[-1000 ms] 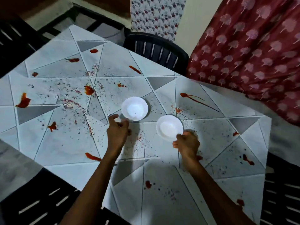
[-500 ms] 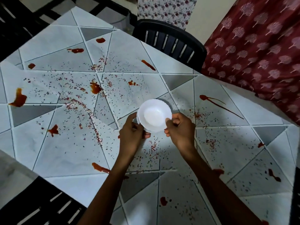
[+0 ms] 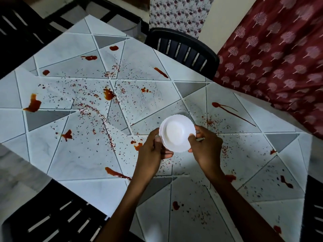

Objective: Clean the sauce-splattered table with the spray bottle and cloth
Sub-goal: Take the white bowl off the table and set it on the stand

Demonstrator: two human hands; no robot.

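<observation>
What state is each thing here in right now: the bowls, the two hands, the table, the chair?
Bowls: two, white, empty, nested one inside the other, held between both hands.
Left hand: grips the stack's left side, fingers curled underneath.
Right hand: pinches the stack's right rim.
Table: unwiped, splattered with red sauce blotches and specks.
Far chair: pushed up to the table's far edge, nobody on it.

Far chair (image 3: 183, 49) black, slatted; near chair (image 3: 52, 215) same, lower left; maroon tree-print curtain (image 3: 279, 58) right; floral cloth (image 3: 180, 13) beside cream wall (image 3: 222, 21); dim light
</observation>
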